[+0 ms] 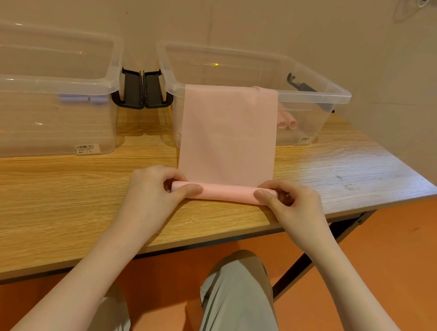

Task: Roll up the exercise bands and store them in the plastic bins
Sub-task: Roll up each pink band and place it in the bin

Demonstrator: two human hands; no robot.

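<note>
Head view, left bin [41, 78] cropped, purple rolls [83, 98] blurred

Two bins [41, 78] [251, 85]; two hands [152, 187] [290, 203]; one table [39, 196].

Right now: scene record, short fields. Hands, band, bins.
left hand: pinches left end of roll
right hand: pinches right end of roll
pink band: near end rolled on table, rest draped over right bin's front rim
right bin: pink rolls inside
left bin: purple roll inside
</note>
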